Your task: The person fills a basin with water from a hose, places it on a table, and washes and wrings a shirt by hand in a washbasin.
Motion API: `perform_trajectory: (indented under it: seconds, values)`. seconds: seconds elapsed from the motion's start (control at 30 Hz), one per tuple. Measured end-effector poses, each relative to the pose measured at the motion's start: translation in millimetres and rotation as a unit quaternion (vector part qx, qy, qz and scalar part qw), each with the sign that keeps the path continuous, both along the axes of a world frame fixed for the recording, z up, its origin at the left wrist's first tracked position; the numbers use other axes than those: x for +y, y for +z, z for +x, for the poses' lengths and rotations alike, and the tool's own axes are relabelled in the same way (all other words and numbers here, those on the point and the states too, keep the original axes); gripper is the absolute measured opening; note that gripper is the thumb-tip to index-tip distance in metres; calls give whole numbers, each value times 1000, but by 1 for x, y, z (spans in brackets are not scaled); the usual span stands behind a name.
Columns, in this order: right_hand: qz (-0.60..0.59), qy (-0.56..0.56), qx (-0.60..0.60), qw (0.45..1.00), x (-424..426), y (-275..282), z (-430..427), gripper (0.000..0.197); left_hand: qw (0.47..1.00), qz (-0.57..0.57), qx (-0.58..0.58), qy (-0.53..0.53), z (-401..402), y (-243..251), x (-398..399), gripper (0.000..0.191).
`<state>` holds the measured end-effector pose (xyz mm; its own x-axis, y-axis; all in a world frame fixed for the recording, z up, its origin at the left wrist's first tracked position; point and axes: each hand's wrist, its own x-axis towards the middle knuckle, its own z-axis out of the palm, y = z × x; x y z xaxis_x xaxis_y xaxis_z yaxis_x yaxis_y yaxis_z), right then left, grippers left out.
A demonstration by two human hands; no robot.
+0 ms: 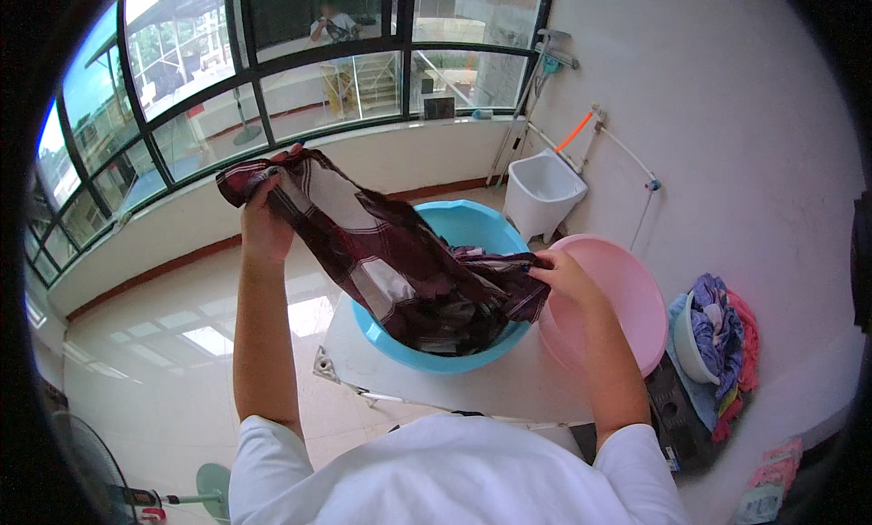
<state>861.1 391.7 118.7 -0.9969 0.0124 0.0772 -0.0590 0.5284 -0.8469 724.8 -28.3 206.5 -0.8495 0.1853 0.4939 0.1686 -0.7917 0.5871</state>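
Note:
A dark red and white plaid cloth garment stretches between my two hands above a light blue plastic basin. My left hand grips one end, raised to the left of the basin. Lower down, by the basin's right rim, my right hand pinches another part of the fabric. The garment's middle sags into the basin, hiding most of its inside. Right of the blue basin stands a pink basin, partly covered by my right forearm.
The blue basin rests on a white table. A white sink and mop handles stand by the wall. Clothes fill a pale bowl at right. A floor fan is at lower left, below the windows.

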Motion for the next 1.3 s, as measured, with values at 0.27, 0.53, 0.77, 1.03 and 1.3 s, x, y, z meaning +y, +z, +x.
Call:
perform_trajectory:
  seconds: [0.27,0.53,0.77,1.03,1.3]
  values:
    - [-7,-114,-141,983,0,49,13,24,998,37,-43,8,-14,-14,-56,34]
    - [-542,-110,-93,828,3,43,-2,29,918,-390,35,64,31,-11,14,72]
    - [-431,-209,-23,878,-51,-8,12,61,552,-706,422,139,92,-94,109,79]
    - [96,-114,83,985,-35,-69,40,89,491,-642,551,206,93,-127,101,40]
    - [30,-205,198,958,0,35,49,49,902,-385,151,123,59,-37,99,27]
